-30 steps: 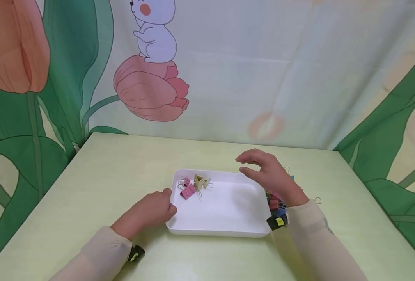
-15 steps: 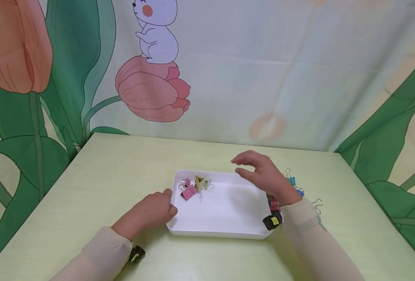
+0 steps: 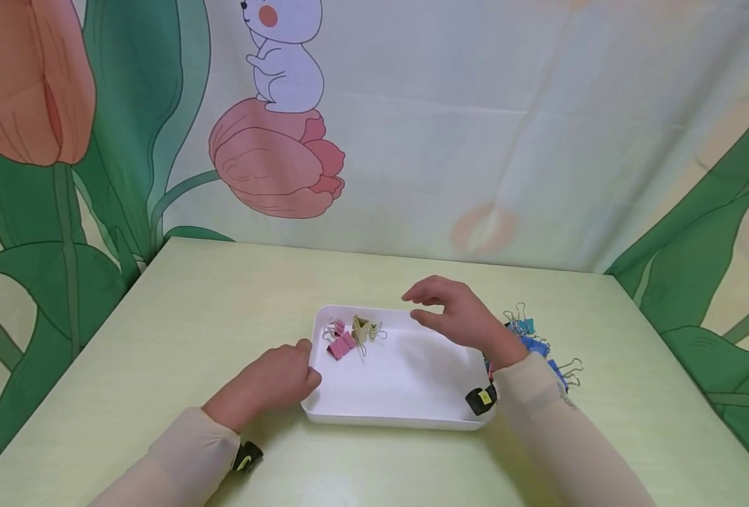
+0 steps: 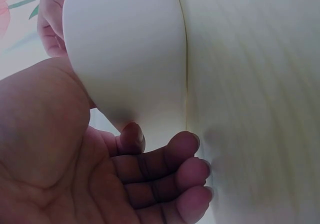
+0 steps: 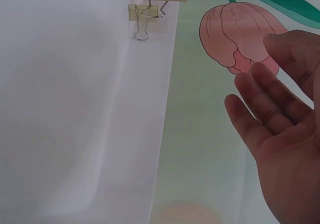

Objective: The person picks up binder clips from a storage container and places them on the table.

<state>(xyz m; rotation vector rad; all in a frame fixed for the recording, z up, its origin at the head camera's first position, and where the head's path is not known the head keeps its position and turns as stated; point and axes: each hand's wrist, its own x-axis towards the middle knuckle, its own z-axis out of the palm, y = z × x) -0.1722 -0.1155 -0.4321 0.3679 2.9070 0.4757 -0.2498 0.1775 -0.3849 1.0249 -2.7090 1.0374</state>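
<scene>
A white rectangular tray (image 3: 406, 380) lies on the table. My left hand (image 3: 267, 384) holds its left edge, thumb at the rim; in the left wrist view the index fingertip (image 4: 132, 136) touches the outer wall. Pink binder clips (image 3: 341, 346) and gold binder clips (image 3: 360, 328) sit in the tray's back left corner. Above the back right part of the tray hovers my right hand (image 3: 460, 313), thumb and fingers apart, nothing between them. The right wrist view shows that hand (image 5: 285, 119) beyond the tray's edge, with a gold binder clip (image 5: 142, 14) inside.
To the right of the tray is a pile of binder clips, with blue clips (image 3: 535, 345) and a teal clip (image 3: 524, 325) showing. My right forearm partly hides the pile. Behind the pale table (image 3: 241, 296) hangs a printed curtain (image 3: 412, 141).
My right hand has moved left over the tray with its fingers still apart, uncovering more blue clips. The left hand stays at the tray's left edge.
</scene>
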